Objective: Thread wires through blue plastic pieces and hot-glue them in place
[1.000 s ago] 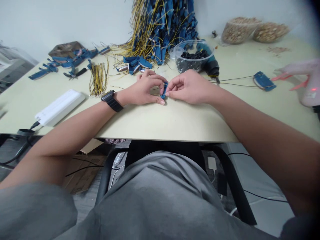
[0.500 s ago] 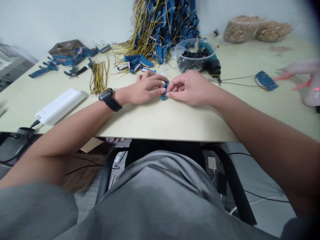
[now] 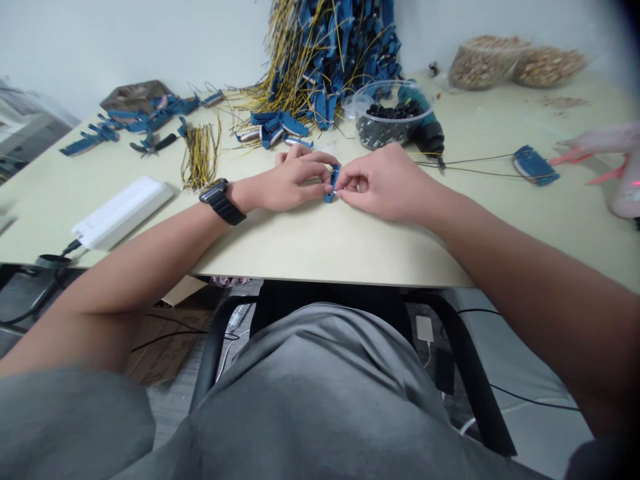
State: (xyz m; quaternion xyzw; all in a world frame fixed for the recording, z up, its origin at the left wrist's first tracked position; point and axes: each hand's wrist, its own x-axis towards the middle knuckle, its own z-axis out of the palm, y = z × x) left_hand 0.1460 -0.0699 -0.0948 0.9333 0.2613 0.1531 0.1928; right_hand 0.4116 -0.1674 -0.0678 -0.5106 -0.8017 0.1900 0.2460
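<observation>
A small blue plastic part (image 3: pixel 329 198) lies on the table between my hands, mostly covered by fingers. My left hand (image 3: pixel 295 179), with a black watch on its wrist, grips the part from its left side with thumb and fingers. From the right, my right hand (image 3: pixel 383 181) is closed in a pinch at the part's edge. Something thin and pale shows at its fingertips, too small to name. Two dark wires (image 3: pixel 470 162) emerge beyond my right wrist and run to another blue part (image 3: pixel 535 165) on the right.
Behind my hands are a heap of blue parts with yellow and black wires (image 3: pixel 335 60) and a clear tub of small black pieces (image 3: pixel 385 123). A power drill (image 3: pixel 429 137) lies beside it. On the left are a wire bundle (image 3: pixel 200 157), pliers (image 3: pixel 153 145) and a white power bank (image 3: pixel 123 212); a glue gun (image 3: pixel 625 177) sits right.
My right hand's fingertips have shifted slightly down along the blue part, and a thin pale bit now shows there. My left hand stays on the part. The whole view has shifted slightly.
</observation>
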